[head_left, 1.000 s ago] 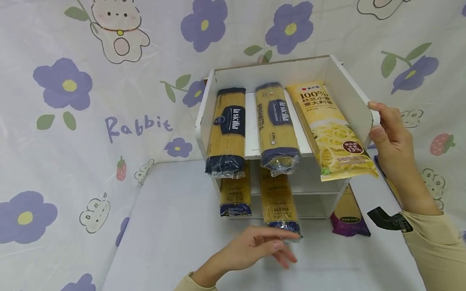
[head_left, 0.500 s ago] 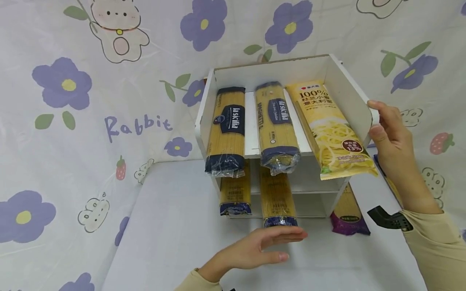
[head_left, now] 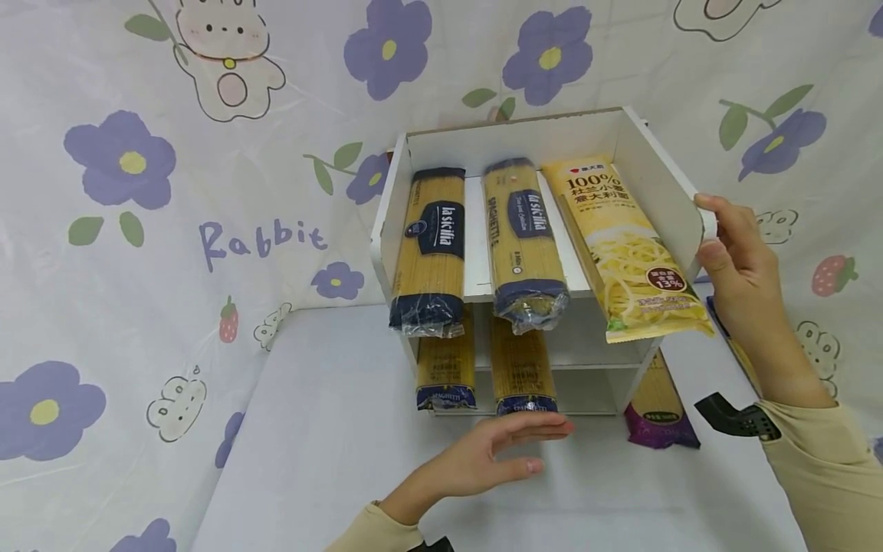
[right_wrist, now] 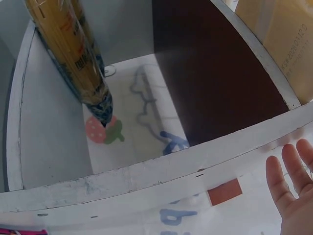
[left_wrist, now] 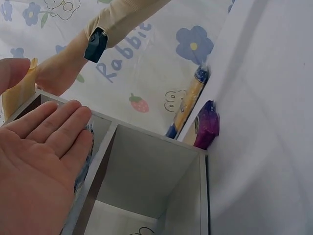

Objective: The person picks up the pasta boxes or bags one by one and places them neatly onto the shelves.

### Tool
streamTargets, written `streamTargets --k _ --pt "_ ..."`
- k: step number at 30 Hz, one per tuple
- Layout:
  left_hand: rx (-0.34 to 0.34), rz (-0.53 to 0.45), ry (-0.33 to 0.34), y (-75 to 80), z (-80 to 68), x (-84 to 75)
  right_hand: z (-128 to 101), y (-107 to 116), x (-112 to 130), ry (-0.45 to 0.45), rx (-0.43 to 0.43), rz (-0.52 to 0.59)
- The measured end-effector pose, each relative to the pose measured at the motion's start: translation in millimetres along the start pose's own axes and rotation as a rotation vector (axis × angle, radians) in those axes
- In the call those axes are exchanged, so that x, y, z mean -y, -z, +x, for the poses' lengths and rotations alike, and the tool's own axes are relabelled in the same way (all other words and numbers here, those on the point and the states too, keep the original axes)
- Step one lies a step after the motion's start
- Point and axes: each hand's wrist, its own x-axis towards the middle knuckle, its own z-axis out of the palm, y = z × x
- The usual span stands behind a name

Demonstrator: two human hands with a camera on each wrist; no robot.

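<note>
White tabletop (head_left: 331, 429) lies nearest, carrying a white shelf unit (head_left: 662, 176). Left hand (head_left: 483, 460), fingers straight and together, presses flat on the end of the spaghetti pack (head_left: 523, 372) in the unit's lower middle bay. Right hand (head_left: 734, 264) grips the unit's right wall at its front edge, thumb and fingers clamped. Three pasta packs lie on the unit's top, a purple-ended pack (head_left: 658, 418) beside its right foot.
</note>
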Motion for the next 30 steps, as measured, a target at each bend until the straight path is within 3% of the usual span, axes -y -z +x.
streamTargets --k 10,14,21,27,30 --pt "-0.058 0.046 -0.011 0.7 0.5 -11.6 -0.4 -1.8 1.0 -0.025 -0.02 -0.059" --pt "-0.053 0.058 -0.009 2.5 0.4 -11.2 0.1 -1.1 0.6 -0.01 -0.014 -0.047" --pt "0.013 0.028 0.009 7.0 -3.7 3.7 0.4 -0.8 0.2 0.011 -0.012 -0.018" --pt "0.129 -0.028 0.009 12.7 -12.8 -17.6 0.4 -0.8 -0.5 0.009 -0.009 -0.004" --pt "0.147 -0.008 -0.012 16.4 -16.6 -31.3 0.5 -1.0 -1.1 0.013 -0.008 -0.009"
